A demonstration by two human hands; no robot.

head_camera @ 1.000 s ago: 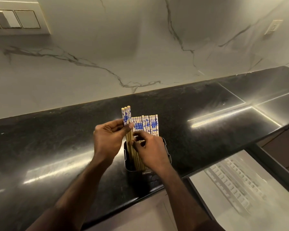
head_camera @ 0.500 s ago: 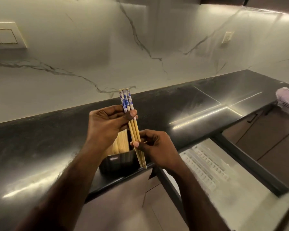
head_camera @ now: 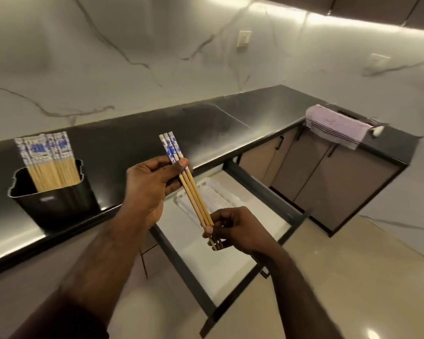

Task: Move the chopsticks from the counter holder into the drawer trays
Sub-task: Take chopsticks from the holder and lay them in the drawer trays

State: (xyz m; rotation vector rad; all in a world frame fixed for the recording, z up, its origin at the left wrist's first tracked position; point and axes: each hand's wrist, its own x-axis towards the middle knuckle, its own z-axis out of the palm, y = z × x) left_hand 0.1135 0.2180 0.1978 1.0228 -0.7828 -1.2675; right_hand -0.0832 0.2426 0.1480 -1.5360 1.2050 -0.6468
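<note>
While the left hand [head_camera: 149, 189] pinches three chopsticks [head_camera: 189, 189] near their blue-patterned tops, the right hand [head_camera: 235, 228] curls its fingers round their lower tips, above the open drawer [head_camera: 250, 245] and its white tray [head_camera: 220, 194]. Far left, more chopsticks [head_camera: 49, 162] stand in the black holder [head_camera: 56, 204] on the counter [head_camera: 206, 123].

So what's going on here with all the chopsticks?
A person is moving chopsticks from the black holder on the counter into an open drawer. Both hands hold a small bundle of three chopsticks above the drawer: the left hand near the patterned tops, the right hand at the tips. Many more stand in the holder.
</note>
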